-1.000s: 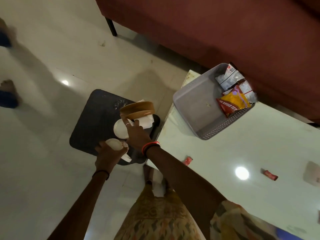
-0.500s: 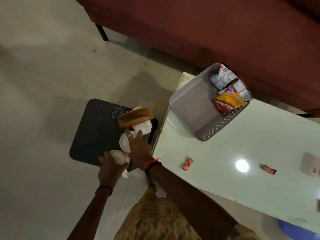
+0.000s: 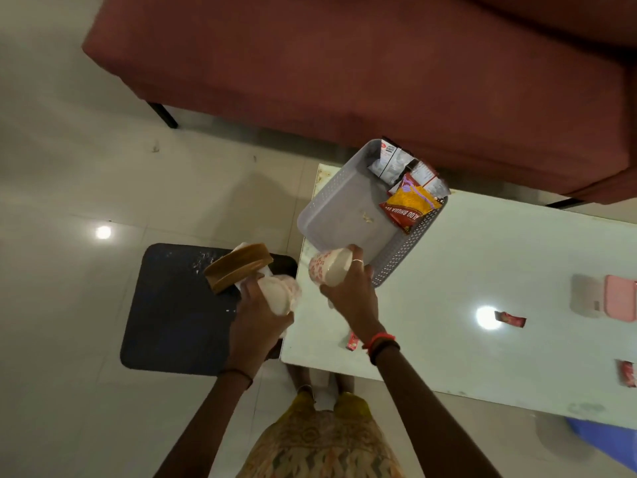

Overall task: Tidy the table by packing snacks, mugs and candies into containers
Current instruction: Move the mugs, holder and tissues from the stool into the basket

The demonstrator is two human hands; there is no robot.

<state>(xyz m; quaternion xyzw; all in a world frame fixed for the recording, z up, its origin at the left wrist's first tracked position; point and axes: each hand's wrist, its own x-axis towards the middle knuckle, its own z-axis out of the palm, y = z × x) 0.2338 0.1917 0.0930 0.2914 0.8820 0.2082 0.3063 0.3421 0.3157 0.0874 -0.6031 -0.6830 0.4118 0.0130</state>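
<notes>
Head view, left to right. On the floor lies a dark mat (image 3: 179,305); above its right part a brown wooden holder (image 3: 238,268) stands tilted, white paper showing under it. Just right of the holder, my left hand (image 3: 256,322) is wrapped around a white mug (image 3: 281,294) with a faint red pattern, held over the gap between the mat and the white table (image 3: 482,357). My right hand (image 3: 351,298), a ring on one finger and red and dark bands at the wrist, grips a second patterned mug (image 3: 327,269) on its side, mouth towards me, above the table's near-left corner and touching or just beside the grey perforated basket (image 3: 344,201). The basket sits at the table's left end, its snack packets (image 3: 410,198) crowded into the far right corner. Wrapped red candies lie loose on the tabletop: one (image 3: 353,340) beside my right wrist, one (image 3: 510,319) further right, one (image 3: 628,373) at the frame edge. A pink case (image 3: 620,302) rests near the right edge.
</notes>
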